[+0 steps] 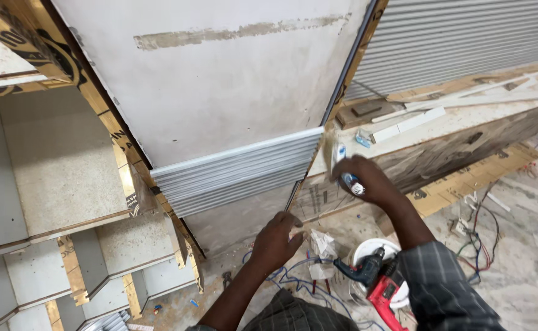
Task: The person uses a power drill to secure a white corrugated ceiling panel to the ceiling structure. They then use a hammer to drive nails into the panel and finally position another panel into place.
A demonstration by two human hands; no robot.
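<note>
My right hand (pixel 367 181) is shut on a small white and blue glue tube (pixel 342 162), held against the right edge of a tall white board (pixel 220 79). A grey ribbed panel strip (pixel 238 171) is fixed across the lower part of that board. My left hand (pixel 278 239) reaches toward the board's bottom corner below the ribbed strip, fingers curled, with nothing visible in it.
A red and teal power drill (pixel 376 285) lies on a white bucket lid (pixel 373 254) by my right arm. Blue and coloured wires (pixel 293 279) trail on the floor. Open plywood shelving (pixel 54 184) stands left. A low ledge (pixel 453 116) right carries wood offcuts and strips.
</note>
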